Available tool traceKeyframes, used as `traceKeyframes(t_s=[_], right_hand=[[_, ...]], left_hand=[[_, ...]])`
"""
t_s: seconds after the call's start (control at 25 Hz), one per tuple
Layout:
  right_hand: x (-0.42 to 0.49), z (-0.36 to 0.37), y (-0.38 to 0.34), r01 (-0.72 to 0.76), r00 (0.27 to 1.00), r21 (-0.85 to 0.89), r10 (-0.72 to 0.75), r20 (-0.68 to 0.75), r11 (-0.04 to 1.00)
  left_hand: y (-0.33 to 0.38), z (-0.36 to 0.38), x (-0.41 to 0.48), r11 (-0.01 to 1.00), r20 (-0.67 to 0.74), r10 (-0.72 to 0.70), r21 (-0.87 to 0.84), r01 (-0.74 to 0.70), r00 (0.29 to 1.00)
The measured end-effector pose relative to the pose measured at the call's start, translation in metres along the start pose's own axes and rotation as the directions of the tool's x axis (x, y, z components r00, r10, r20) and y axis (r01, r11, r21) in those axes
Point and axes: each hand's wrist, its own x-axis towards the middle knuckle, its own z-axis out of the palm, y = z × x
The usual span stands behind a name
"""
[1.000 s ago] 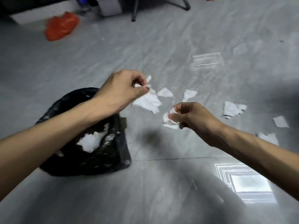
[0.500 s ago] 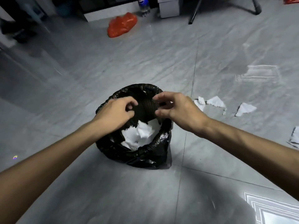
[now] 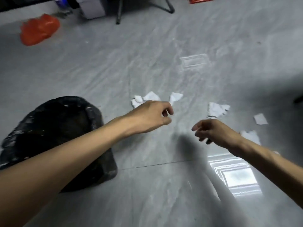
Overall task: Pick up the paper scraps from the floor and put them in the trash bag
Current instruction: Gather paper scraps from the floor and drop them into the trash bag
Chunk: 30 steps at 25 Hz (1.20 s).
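Observation:
The black trash bag stands open on the grey floor at the left, partly behind my left forearm. Several white paper scraps lie beyond and right of my hands: a small cluster, one scrap, a larger torn piece, a small one and another beside my right wrist. My left hand hovers just in front of the cluster, fingers curled loosely, holding nothing. My right hand hangs over bare floor, fingers apart and empty.
An orange plastic bag lies at the far left. A stand's black legs, a grey box and a bottle line the far edge. Bright window glare reflects off the floor at lower right.
Both hands held scraps, moved over the bag's mouth, and now have left it empty, reaching right toward the scraps on the floor. The view has swung back right.

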Motion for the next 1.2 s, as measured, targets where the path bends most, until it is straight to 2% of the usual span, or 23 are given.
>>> traceKeyframes(t_s=[0.08, 0.12, 0.2, 0.28, 0.36, 0.48, 0.56, 0.68, 0.76, 0.92, 1.0, 1.08, 1.2], right_hand=[[-0.018, -0.029, 0.055, -0.147, 0.986, -0.102, 0.138, -0.091, 0.984], [-0.028, -0.041, 0.081, -0.216, 0.966, -0.183, 0.182, -0.186, 0.959], [-0.05, -0.059, 0.128, -0.368, 0.874, -0.282, 0.226, -0.43, 0.886], [-0.068, -0.062, 0.161, -0.476, 0.774, -0.251, 0.265, -0.575, 0.843], [-0.077, -0.064, 0.183, -0.514, 0.744, -0.237, 0.292, -0.601, 0.825], [-0.074, -0.07, 0.199, -0.433, 0.768, -0.229, 0.224, -0.6, 0.872], [-0.069, -0.079, 0.201, -0.369, 0.77, -0.184, 0.189, -0.609, 0.911], [-0.052, -0.108, 0.2, -0.269, 0.693, -0.103, 0.118, -0.712, 0.958], [-0.029, -0.133, 0.196, -0.216, 0.671, -0.162, 0.026, -0.741, 0.963], [0.025, -0.165, 0.186, -0.143, 0.765, -0.304, -0.089, -0.638, 0.942], [0.04, -0.16, 0.186, -0.111, 0.826, -0.36, -0.116, -0.552, 0.926], [0.045, -0.149, 0.188, -0.054, 0.843, -0.357, -0.149, -0.516, 0.933], [0.044, -0.14, 0.188, 0.005, 0.831, -0.297, -0.169, -0.53, 0.955]], left_hand=[[0.025, 0.03, 0.026, 0.998, 0.137, 0.067, -0.01, -0.066, 0.988], [0.036, 0.044, 0.039, 0.996, 0.182, 0.093, -0.02, -0.09, 0.979], [0.054, 0.073, 0.061, 0.992, 0.24, 0.129, -0.031, -0.125, 0.962], [0.066, 0.098, 0.078, 0.99, 0.259, 0.144, -0.033, -0.14, 0.955], [0.085, 0.124, 0.098, 0.986, 0.243, 0.165, -0.05, -0.158, 0.956], [0.125, 0.164, 0.128, 0.968, 0.185, 0.249, -0.063, -0.242, 0.951], [0.152, 0.194, 0.143, 0.946, 0.175, 0.315, 0.017, -0.322, 0.933], [0.168, 0.23, 0.154, 0.92, 0.148, 0.32, 0.187, -0.344, 0.936], [0.163, 0.242, 0.156, 0.93, 0.076, 0.315, 0.173, -0.324, 0.946], [0.139, 0.238, 0.16, 0.93, -0.022, 0.363, 0.072, -0.36, 0.932], [0.121, 0.222, 0.173, 0.948, -0.141, 0.319, 0.068, -0.312, 0.937], [0.1, 0.203, 0.191, 0.976, -0.229, 0.217, 0.051, -0.211, 0.949], [0.075, 0.187, 0.212, 0.988, -0.192, 0.13, 0.107, -0.111, 0.973]])
